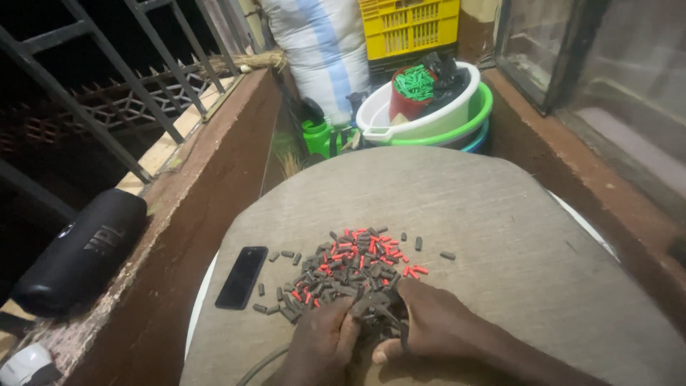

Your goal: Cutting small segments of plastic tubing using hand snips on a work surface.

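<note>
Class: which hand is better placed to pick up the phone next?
Probably the left hand: the phone lies on its side of the pile; the right hand would have to cross over.

Heap of small cylindrical plastic pieces, dark grey and red (350,268), loose on the grey cloth-covered round tabletop. Reds cluster centre and upper right, greys all around. A few greys stray left and right. Near edge of heap sits under both hands.

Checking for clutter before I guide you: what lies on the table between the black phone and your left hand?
In the head view, only a few loose grey pieces lie between the phone and the left hand; otherwise bare grey table.
</note>
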